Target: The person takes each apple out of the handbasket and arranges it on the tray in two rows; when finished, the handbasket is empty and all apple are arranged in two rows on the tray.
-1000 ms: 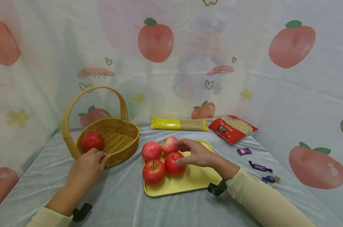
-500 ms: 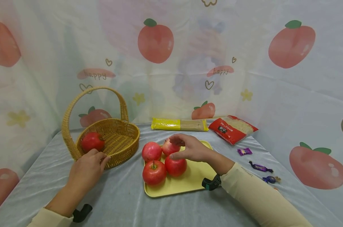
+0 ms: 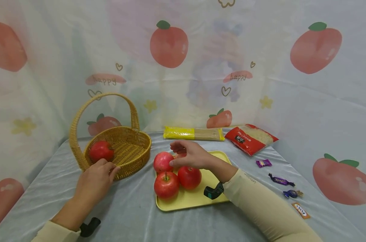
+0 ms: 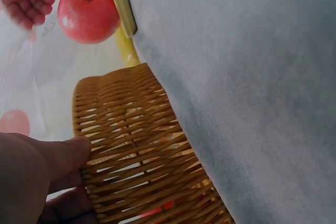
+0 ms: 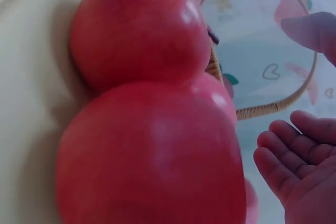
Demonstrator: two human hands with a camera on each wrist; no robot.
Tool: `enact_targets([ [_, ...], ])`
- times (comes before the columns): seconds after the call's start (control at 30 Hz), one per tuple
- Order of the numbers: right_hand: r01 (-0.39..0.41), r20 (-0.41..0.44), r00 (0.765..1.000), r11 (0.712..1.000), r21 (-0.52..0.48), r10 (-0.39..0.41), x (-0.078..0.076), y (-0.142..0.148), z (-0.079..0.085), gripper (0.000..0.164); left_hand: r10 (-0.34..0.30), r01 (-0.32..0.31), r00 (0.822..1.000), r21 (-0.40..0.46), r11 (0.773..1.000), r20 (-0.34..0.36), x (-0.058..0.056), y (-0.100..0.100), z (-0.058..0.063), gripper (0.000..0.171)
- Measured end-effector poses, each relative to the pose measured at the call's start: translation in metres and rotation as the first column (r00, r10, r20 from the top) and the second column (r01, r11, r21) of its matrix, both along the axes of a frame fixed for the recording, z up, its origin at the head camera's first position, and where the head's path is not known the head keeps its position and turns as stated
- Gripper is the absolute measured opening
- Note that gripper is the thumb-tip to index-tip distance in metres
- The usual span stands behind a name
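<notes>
My left hand (image 3: pixel 93 181) grips the near rim of a wicker basket (image 3: pixel 134 167) with a tall arched handle. In the left wrist view, the thumb (image 4: pixel 71 156) lies at the rim, with fingers on its other side. Inside the basket, at the left, rests one red apple (image 3: pixel 100 151). Several more apples stand together on the left half of a yellow tray (image 3: pixel 205 196): one at the front (image 3: pixel 166 186), a paler one behind it, and a darker apple (image 3: pixel 189 178) beside them. Over these hovers my right hand (image 3: pixel 190 155), fingers loosely curved and holding nothing, mostly hiding another pale apple.
Behind the tray lie a yellow-wrapped noodle pack (image 3: pixel 193 133) and a red bag (image 3: pixel 251 138). Down the right side are small wrapped sweets, including a purple one (image 3: pixel 263 163) and an orange one (image 3: pixel 301 210). A printed curtain (image 3: pixel 183 90) encloses the cloth-covered table (image 3: pixel 125 215).
My right hand has moved left across the apples, from the darker one toward the paler one at back left. The left hand stays at the basket rim.
</notes>
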State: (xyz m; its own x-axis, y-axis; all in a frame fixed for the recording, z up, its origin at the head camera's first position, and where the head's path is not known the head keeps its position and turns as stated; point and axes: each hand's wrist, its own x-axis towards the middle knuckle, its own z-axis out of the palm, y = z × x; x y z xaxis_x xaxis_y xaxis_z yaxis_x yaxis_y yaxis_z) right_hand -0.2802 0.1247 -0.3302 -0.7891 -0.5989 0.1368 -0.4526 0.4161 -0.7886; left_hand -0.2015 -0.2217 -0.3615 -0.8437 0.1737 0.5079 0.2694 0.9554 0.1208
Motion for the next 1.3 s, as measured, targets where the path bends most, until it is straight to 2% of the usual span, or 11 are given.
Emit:
enact_targets([
  [0.47,-0.105,-0.029,0.994,0.994,-0.02,0.105,-0.017,-0.045,0.014,0.064,0.02,-0.02,0.999,-0.002,1.0,0.03,0.0,0.0,0.002,0.017],
  [0.7,-0.113,0.0,0.994,0.993,0.019,0.113,-0.026,-0.066,0.018,0.068,0.02,-0.02,1.0,-0.001,1.0,0.023,-0.001,0.0,0.001,0.015],
  [0.97,-0.123,-0.036,0.991,0.99,0.062,0.125,-0.039,-0.095,0.026,0.07,0.03,-0.03,0.999,-0.006,1.0,0.025,0.0,-0.001,0.001,0.016],
  [1.3,-0.11,-0.036,0.993,0.987,0.117,0.115,-0.049,-0.127,0.036,0.074,0.028,-0.028,1.0,-0.009,1.0,0.004,0.0,0.001,0.001,0.016],
])
